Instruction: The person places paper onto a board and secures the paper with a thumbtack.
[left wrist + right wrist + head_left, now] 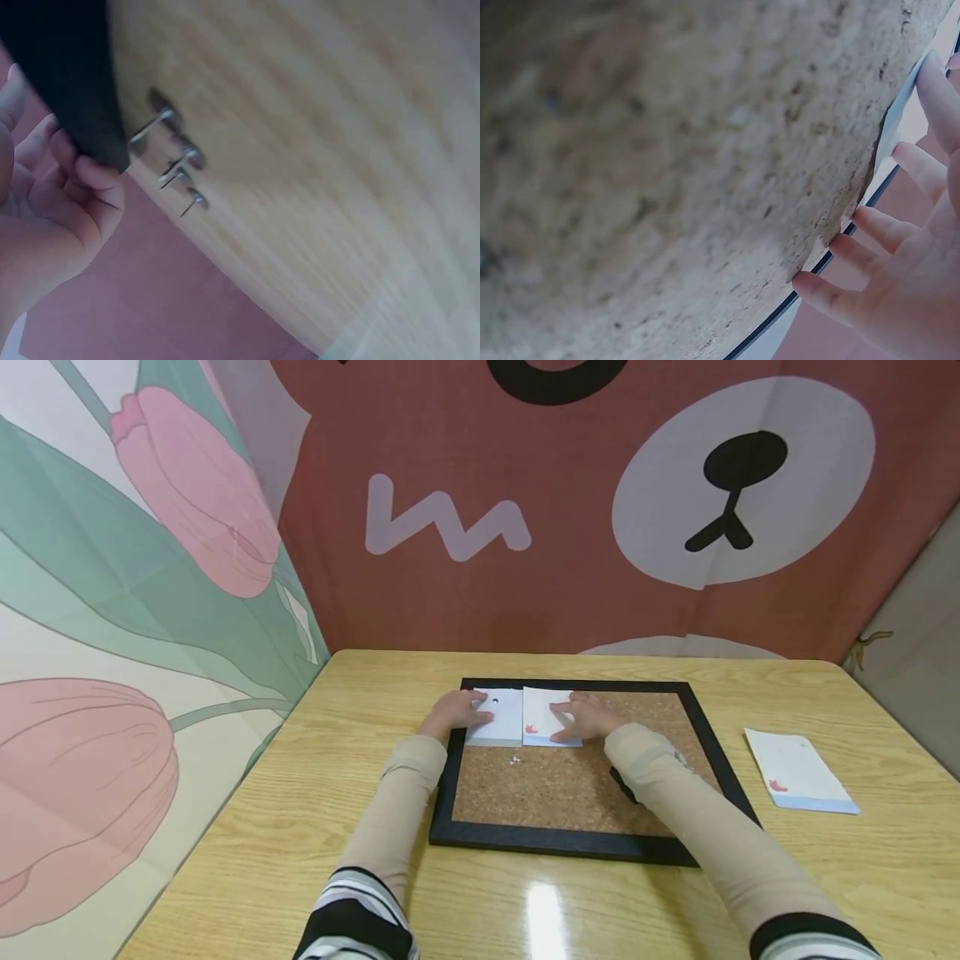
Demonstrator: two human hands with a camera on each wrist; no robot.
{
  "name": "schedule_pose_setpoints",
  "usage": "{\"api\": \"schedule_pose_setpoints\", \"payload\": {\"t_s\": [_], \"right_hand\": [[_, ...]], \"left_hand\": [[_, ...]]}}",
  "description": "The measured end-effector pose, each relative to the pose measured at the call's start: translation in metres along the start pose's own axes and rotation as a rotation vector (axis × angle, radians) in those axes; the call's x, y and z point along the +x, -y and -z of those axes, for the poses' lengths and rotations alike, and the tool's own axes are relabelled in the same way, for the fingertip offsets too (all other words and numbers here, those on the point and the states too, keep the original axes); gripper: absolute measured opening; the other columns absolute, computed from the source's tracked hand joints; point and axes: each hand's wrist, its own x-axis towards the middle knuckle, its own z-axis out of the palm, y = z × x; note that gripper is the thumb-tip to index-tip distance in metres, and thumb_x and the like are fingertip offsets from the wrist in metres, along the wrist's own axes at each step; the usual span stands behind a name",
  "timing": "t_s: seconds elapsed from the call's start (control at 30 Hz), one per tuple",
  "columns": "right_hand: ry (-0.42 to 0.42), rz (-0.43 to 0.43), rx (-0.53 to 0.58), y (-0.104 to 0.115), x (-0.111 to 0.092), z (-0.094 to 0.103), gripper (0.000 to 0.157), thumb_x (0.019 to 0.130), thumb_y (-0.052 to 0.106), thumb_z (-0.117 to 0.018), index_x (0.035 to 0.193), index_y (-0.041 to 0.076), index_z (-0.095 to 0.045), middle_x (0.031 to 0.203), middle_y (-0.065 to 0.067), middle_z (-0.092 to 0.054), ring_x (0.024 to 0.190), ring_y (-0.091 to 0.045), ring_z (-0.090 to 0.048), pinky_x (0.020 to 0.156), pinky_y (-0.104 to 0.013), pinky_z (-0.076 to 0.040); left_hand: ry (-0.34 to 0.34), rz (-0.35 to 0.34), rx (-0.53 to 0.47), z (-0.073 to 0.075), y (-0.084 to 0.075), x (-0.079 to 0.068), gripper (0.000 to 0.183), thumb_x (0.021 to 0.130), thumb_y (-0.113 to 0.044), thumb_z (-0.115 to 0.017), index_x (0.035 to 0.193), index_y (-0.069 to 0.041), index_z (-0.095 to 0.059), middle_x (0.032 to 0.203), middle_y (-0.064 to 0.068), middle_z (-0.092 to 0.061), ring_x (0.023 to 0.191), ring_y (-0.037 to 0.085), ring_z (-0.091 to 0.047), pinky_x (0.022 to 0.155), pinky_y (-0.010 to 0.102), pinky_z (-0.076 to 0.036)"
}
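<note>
A white note sheet (491, 731) with a tack near its top lies at the upper left of the cork board (525, 793). My left hand (456, 710) is at the board's left edge, thumb and index finger resting over that sheet; other fingers touch the black frame (82, 90) in the left wrist view. Beside it, side by side with the first, lies a second note sheet (536, 710) with a pink motif. My right hand (588, 717) rests on this sheet's right part, fingers spread, fingertips along its edge in the right wrist view.
Several metal thumbtacks (180, 154) lie on the wooden table (300, 835) by the board's left side. A few small shiny bits (514, 761) sit on the cork below the sheets. A pad of matching note sheets (798, 768) lies to the right of the board.
</note>
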Motion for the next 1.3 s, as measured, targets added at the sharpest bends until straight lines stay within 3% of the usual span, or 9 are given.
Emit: {"api": "schedule_pose_setpoints", "payload": {"t_s": [0.37,0.57,0.6,0.7,0.83,0.87,1.03,1.1,1.3], "right_hand": [[-0.009,0.019,-0.029,-0.006,0.002,-0.002,0.072,0.079,0.044,-0.064,0.137,0.012,-0.037,0.141,-0.026,-0.019,0.128,-0.044,-0.011,0.097,-0.062,-0.008],[-0.007,0.017,-0.03,-0.006,0.002,-0.001,0.072,0.079,0.045,-0.063,0.137,0.012,-0.037,0.141,-0.025,-0.02,0.128,-0.043,-0.012,0.098,-0.061,-0.008],[-0.008,0.019,-0.03,-0.005,0.001,-0.001,0.072,0.079,0.045,-0.063,0.137,0.012,-0.037,0.141,-0.025,-0.02,0.128,-0.043,-0.012,0.098,-0.061,-0.008],[-0.013,0.027,-0.031,-0.005,0.0,0.0,0.071,0.079,0.045,-0.063,0.137,0.011,-0.037,0.141,-0.026,-0.02,0.128,-0.044,-0.012,0.098,-0.061,-0.009],[-0.01,0.03,-0.02,-0.004,-0.002,0.001,0.071,0.08,0.044,-0.062,0.137,0.01,-0.037,0.141,-0.026,-0.02,0.128,-0.044,-0.012,0.097,-0.062,-0.009],[-0.008,0.027,-0.016,-0.004,-0.002,0.001,0.071,0.08,0.044,-0.062,0.137,0.01,-0.037,0.141,-0.026,-0.019,0.128,-0.045,-0.012,0.097,-0.062,-0.009],[0.0,0.01,-0.013,-0.005,0.0,0.001,0.072,0.08,0.045,-0.062,0.137,0.012,-0.036,0.142,-0.025,-0.018,0.128,-0.044,-0.01,0.098,-0.062,-0.007],[0.0,0.006,-0.014,-0.006,0.001,0.001,0.072,0.079,0.046,-0.062,0.138,0.012,-0.036,0.142,-0.024,-0.018,0.129,-0.043,-0.01,0.098,-0.061,-0.007],[-0.001,0.001,-0.012,-0.006,0.001,0.0,0.073,0.079,0.047,-0.063,0.137,0.013,-0.036,0.142,-0.024,-0.018,0.129,-0.043,-0.01,0.098,-0.061,-0.007]], "left_hand": [[-0.022,-0.03,-0.101,0.008,0.001,-0.01,0.043,0.086,-0.031,-0.06,0.122,-0.009,-0.056,0.125,0.009,-0.052,0.117,0.025,-0.043,0.095,0.039,-0.034],[-0.017,-0.023,-0.169,0.009,0.006,-0.008,0.022,0.085,-0.02,-0.062,0.1,-0.005,-0.065,0.101,0.009,-0.061,0.093,0.023,-0.054,0.081,0.037,-0.044],[-0.038,-0.077,-0.192,0.001,0.018,0.002,0.02,0.084,-0.025,-0.063,0.094,-0.008,-0.067,0.093,0.006,-0.062,0.085,0.019,-0.055,0.075,0.033,-0.045],[-0.031,-0.098,-0.167,-0.001,0.023,0.009,0.018,0.082,-0.026,-0.066,0.085,-0.008,-0.066,0.083,0.004,-0.061,0.077,0.018,-0.054,0.069,0.032,-0.045],[-0.053,-0.11,-0.1,0.004,0.014,-0.005,0.012,0.082,-0.017,-0.066,0.081,-0.005,-0.066,0.078,0.005,-0.061,0.071,0.018,-0.052,0.064,0.029,-0.044],[-0.073,-0.139,-0.091,-0.01,0.032,0.014,0.012,0.082,-0.018,-0.065,0.082,-0.005,-0.066,0.078,0.004,-0.061,0.07,0.017,-0.052,0.063,0.028,-0.043],[-0.07,-0.132,-0.085,-0.004,0.033,0.009,0.013,0.081,-0.017,-0.067,0.075,-0.006,-0.064,0.072,0.003,-0.059,0.066,0.016,-0.051,0.059,0.029,-0.043],[-0.047,-0.09,-0.079,0.02,0.007,-0.024,0.013,0.081,-0.013,-0.067,0.072,-0.003,-0.063,0.068,0.004,-0.057,0.063,0.017,-0.05,0.057,0.03,-0.042],[-0.055,-0.134,-0.054,0.015,0.026,-0.016,0.025,0.08,-0.017,-0.066,0.058,-0.008,-0.058,0.055,0.001,-0.049,0.049,0.014,-0.044,0.048,0.029,-0.04]]}}
